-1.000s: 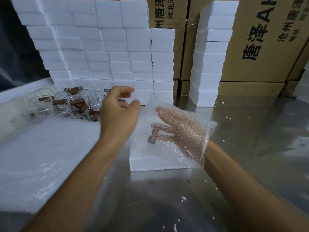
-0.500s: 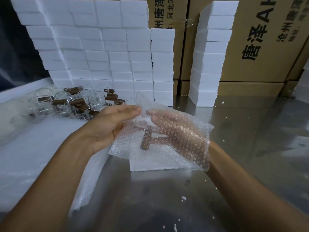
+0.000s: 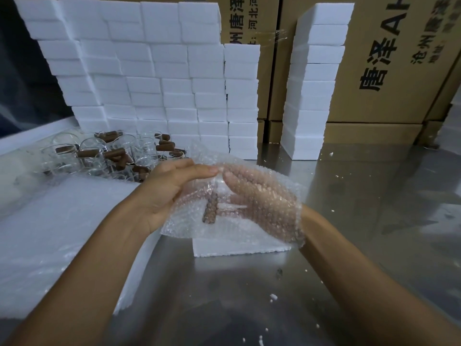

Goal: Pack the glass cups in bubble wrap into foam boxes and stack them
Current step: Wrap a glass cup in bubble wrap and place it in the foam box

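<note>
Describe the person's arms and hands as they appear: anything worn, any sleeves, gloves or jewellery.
Both forearms are bare to the frame's edge: no sleeves show. The left hand wears no glove, ring or watch. The right hand shows only through the bubble wrap covering it, so a ring there cannot be ruled out; its wrist below the wrap bears no watch or band. No markings are visible.

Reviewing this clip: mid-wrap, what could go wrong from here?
1. The bubble wrap looks loose around the glass cup; the cup could slip out between the left hand and right hand onto the metal table.
2. The left forearm is near the unwrapped cups and might knock them.
</note>
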`<act>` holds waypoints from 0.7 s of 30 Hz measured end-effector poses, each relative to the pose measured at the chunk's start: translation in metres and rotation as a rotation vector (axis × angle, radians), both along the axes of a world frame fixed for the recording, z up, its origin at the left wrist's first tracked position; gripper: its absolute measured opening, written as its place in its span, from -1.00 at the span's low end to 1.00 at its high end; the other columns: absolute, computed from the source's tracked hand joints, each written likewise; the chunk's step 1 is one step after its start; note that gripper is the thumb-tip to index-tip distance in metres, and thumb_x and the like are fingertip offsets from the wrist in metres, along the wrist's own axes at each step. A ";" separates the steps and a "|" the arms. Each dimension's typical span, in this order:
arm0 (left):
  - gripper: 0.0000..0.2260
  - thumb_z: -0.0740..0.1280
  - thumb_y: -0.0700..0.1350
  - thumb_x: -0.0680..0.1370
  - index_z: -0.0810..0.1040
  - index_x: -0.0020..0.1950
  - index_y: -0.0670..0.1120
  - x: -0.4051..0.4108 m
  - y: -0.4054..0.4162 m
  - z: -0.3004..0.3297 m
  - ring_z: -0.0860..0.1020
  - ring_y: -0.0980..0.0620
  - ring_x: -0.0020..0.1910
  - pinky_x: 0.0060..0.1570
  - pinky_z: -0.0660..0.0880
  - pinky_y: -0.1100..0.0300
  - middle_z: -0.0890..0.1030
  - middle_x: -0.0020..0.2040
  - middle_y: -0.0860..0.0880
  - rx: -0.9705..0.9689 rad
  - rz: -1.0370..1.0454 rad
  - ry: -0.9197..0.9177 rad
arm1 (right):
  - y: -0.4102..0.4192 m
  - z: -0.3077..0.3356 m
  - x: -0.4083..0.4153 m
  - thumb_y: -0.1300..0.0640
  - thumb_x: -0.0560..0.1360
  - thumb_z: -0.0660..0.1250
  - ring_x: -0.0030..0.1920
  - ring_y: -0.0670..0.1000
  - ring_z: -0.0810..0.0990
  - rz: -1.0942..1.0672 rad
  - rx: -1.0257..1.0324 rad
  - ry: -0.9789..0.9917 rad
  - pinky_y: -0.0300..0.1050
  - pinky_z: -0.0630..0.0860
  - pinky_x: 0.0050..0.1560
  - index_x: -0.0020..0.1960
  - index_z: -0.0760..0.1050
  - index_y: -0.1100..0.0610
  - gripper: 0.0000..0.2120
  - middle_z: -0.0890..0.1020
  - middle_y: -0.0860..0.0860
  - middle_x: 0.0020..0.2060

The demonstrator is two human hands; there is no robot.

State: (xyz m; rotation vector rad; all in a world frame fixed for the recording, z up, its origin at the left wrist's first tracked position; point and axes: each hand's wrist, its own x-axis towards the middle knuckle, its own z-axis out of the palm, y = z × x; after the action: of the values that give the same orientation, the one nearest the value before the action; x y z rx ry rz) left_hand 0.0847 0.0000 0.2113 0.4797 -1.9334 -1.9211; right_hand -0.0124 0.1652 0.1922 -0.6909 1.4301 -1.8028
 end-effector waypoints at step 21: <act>-0.59 0.56 -0.16 0.26 0.63 0.07 -0.18 -0.021 0.020 -0.012 0.67 -0.06 0.01 0.10 0.62 0.08 0.71 0.00 -0.11 0.451 0.106 0.348 | -0.014 -0.002 -0.003 0.10 0.53 0.43 -0.01 0.04 0.69 -0.171 -0.144 -0.140 -0.11 0.64 0.00 0.22 0.61 0.22 -0.69 0.70 0.13 0.10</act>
State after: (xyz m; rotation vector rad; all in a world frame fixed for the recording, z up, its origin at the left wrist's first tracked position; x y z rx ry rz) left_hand 0.0641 0.0196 0.1989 0.3291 -1.2390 -2.1987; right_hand -0.0150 0.1512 0.1905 -0.5145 1.3097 -2.0599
